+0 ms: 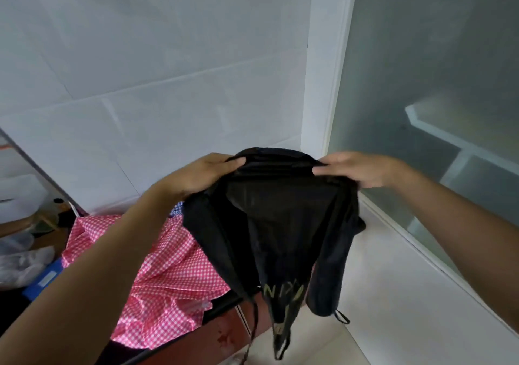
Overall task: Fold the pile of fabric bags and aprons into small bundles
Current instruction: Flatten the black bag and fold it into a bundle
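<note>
Mid-fold, likely: left hand (202, 174) and right hand (362, 169) each pinch top edge of black fabric (280, 224), held above pink checked pile (157, 266); next, bring corners together evenly.

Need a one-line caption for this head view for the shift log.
Left hand and right hand grip a black fabric item by its top edge, held above pink checked cloth.
</note>
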A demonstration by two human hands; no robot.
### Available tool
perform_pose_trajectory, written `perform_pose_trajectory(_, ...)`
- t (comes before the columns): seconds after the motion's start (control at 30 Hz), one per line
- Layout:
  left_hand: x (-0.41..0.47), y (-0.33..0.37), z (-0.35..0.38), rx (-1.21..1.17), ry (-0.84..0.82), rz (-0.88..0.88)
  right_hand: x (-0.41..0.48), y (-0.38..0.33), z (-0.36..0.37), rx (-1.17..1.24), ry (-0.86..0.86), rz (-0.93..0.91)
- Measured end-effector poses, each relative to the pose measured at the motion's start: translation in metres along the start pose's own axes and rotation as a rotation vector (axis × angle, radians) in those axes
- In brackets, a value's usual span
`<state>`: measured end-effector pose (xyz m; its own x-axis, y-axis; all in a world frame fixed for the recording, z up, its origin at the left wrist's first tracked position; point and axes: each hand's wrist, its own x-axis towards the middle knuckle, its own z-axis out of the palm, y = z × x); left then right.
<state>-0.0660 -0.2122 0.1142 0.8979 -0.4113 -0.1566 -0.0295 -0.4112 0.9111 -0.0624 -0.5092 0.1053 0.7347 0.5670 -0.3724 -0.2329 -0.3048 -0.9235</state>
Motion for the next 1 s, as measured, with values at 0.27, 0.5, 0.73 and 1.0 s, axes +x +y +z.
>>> perform_pose_trajectory(0.27,0.003,-0.022,-0.023,0.76,-0.373,-0.207,0.037,0.003,0.005,-1.144,-0.044,0.333)
perform_pose_trajectory(0.5,0.0,-0.046,-0.054,-0.114,0.119,-0.222,0.043,-0.018,-0.009,-0.084,0.123,0.147)
perform_pose_trajectory(0.73,-0.021,-0.022,-0.069,0.267,-0.127,-0.249,0.038,-0.046,-0.021,-0.558,-0.006,0.242)
perform_pose_trajectory(1.0,0.001,-0.035,-0.078,0.919,-0.042,-0.311,0.08,-0.055,0.013,-0.099,0.291,-0.032)
